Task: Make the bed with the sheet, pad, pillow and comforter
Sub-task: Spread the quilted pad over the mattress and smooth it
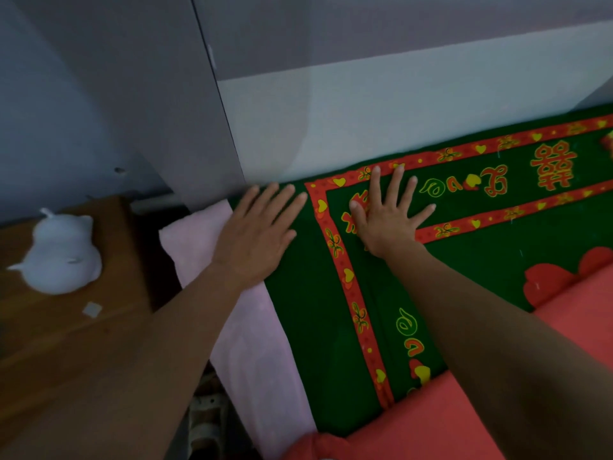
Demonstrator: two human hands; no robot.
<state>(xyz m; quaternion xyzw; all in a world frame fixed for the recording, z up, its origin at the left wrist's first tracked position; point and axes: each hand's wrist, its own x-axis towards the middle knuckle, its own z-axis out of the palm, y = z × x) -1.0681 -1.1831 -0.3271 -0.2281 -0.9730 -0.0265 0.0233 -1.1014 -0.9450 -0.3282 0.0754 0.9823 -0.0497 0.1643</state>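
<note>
I have both hands down flat at the corner of the bed. The left hand (257, 227) lies with its grip spread, fingers straight, across the edge where the green sheet (311, 327) ends and the pink pad (252, 343) shows beneath it. The pad runs out from under the palm toward my elbow as a bare strip. The right hand (386, 217) is just beside the left, grip also fanned wide and pinching nothing, pressing on the sheet's red patterned border. I read the open palms as smoothing: flat pressure holds the sheet's corner square against the wall (365, 111) just beyond the fingertips while wrinkles are pushed out. Below the right forearm a coral cloth (447, 426) covers the sheet; it is probably the comforter, though the picture is dim and soft there. No pillow is in view. Well outside the left hand a wooden worktop (83, 343) carries a white figurine (61, 257), apart from the bedding. I judge the sheet nearly laid.
</note>
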